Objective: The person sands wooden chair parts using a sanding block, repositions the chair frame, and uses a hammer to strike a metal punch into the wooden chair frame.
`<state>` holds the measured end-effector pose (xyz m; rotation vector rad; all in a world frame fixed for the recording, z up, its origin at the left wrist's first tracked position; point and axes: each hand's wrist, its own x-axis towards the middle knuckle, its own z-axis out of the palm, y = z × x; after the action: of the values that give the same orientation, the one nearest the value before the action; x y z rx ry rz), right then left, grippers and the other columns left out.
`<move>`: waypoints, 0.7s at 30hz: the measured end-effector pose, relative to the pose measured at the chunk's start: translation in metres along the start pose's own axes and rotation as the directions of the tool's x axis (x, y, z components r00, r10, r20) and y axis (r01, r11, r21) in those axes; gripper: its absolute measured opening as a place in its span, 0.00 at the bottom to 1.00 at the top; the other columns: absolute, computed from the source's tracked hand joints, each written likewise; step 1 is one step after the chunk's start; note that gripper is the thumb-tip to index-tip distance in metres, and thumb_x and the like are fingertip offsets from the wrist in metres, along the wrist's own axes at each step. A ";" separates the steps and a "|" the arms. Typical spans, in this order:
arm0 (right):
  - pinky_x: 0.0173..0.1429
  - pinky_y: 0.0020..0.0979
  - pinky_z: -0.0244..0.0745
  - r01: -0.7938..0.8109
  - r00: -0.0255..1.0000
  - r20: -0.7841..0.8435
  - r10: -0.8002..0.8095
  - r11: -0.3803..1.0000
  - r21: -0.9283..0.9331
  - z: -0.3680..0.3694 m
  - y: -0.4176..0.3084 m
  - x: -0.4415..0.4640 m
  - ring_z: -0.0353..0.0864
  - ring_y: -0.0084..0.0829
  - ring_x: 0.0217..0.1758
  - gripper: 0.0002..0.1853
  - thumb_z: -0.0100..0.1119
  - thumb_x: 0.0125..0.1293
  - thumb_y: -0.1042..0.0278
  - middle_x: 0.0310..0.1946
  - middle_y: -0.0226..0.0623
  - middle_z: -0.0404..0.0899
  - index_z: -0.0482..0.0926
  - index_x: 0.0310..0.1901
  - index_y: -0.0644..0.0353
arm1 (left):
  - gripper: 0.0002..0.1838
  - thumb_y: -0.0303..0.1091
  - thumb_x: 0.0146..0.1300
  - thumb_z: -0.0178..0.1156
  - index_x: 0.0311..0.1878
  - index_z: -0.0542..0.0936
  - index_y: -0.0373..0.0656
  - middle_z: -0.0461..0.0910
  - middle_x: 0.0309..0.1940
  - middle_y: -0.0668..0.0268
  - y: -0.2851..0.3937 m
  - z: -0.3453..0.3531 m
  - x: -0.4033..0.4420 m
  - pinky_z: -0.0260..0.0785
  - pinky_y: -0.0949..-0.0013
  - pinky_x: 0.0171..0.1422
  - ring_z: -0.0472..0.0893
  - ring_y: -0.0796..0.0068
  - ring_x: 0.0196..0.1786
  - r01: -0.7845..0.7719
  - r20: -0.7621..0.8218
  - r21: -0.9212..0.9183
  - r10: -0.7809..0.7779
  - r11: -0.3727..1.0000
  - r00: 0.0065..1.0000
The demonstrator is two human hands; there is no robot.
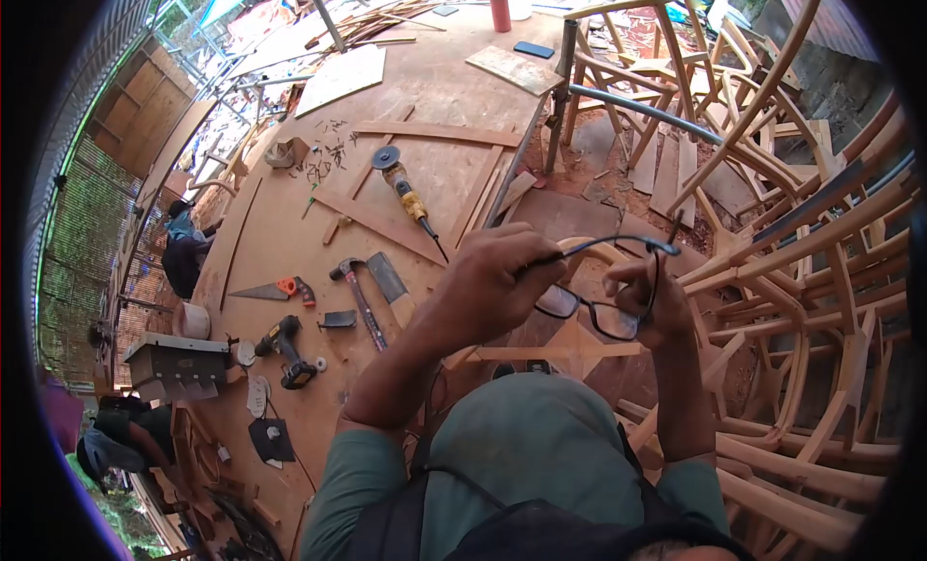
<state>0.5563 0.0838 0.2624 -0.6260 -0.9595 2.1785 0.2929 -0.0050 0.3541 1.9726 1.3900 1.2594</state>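
Note:
Dark-framed eyeglasses (pixel 587 312) are held up in front of the chest. My left hand (pixel 497 276) has its fingers closed on one temple arm of the glasses. My right hand (pixel 649 295) is at the other side, fingers curled by a lens and the frame. Left of the hands, on the wooden table (pixel 280 213), are an angle grinder (pixel 406 189), a hammer (pixel 357 300), a flat-bladed tool (pixel 389 283), an orange-handled saw (pixel 285 290) and a cordless drill (pixel 286 351).
Wooden chair frames (pixel 792 320) crowd the right side. A metal pipe (pixel 647 112) crosses the upper right. A phone (pixel 533 49) and red bottle (pixel 499 9) stand at the table's far end. Two people work at the left, one (pixel 185 252) beside the table edge.

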 end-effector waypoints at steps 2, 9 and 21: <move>0.26 0.16 0.57 0.073 0.997 0.023 -0.072 0.997 -0.009 -0.001 -0.006 0.003 0.65 0.12 0.24 0.36 0.66 0.69 0.35 0.41 0.38 0.84 0.84 0.55 0.69 | 0.05 0.23 0.65 0.68 0.43 0.85 0.35 0.84 0.30 0.61 -0.005 -0.004 -0.001 0.74 0.69 0.37 0.84 0.73 0.32 0.092 -0.062 -0.025 -0.094 0.995 0.994; 0.40 0.20 0.69 0.375 0.923 0.184 -0.338 0.898 -0.231 0.052 -0.028 0.011 0.78 0.20 0.38 0.20 0.78 0.61 0.65 0.40 0.37 0.83 0.85 0.50 0.67 | 0.06 0.28 0.73 0.65 0.44 0.84 0.34 0.83 0.28 0.69 -0.005 -0.011 -0.005 0.70 0.76 0.35 0.78 0.85 0.31 0.133 -0.224 -0.106 -0.154 0.985 0.962; 0.28 0.16 0.61 0.358 0.895 0.219 -0.387 0.920 0.162 0.072 -0.017 0.044 0.62 0.13 0.23 0.14 0.60 0.79 0.57 0.45 0.34 0.70 0.82 0.52 0.61 | 0.05 0.26 0.73 0.64 0.46 0.82 0.34 0.84 0.32 0.64 0.001 -0.044 -0.026 0.72 0.79 0.36 0.83 0.82 0.34 -0.007 -0.332 -0.397 -0.136 0.918 0.934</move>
<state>0.4865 0.0919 0.3129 -0.0966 -0.9769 1.9714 0.2537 -0.0357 0.3654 1.4651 1.2178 1.7685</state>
